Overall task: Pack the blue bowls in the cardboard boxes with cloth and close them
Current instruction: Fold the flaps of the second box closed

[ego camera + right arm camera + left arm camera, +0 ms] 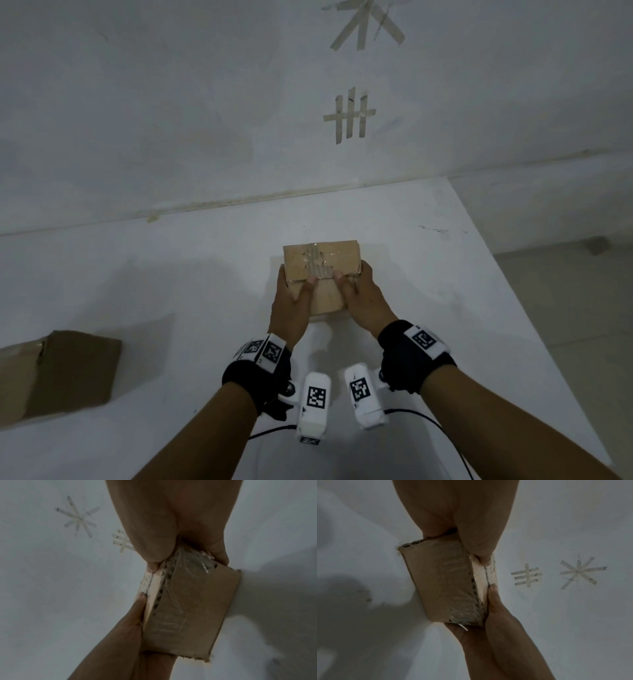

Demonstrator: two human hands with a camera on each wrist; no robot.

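The small cardboard box [320, 279] sits on the white tabletop [205, 274] right in front of the person, its flaps folded down and its long axis running left to right between the two hands. The left hand [291, 301] holds the box's left end and the right hand [361, 294] its right end, each with the thumb pressed on the top near the taped centre seam and the fingers curled round the side, so both grips are closed around the box and equally near it. Any next move, I judge, turns on that seam lying midway between the thumbs. A second, larger cardboard box [58, 373] lies well apart at the left edge, cut off by the frame. No bowl or cloth shows; whether they are inside cannot be told. The wrist views are dim, and the fingers on the far side are hidden.
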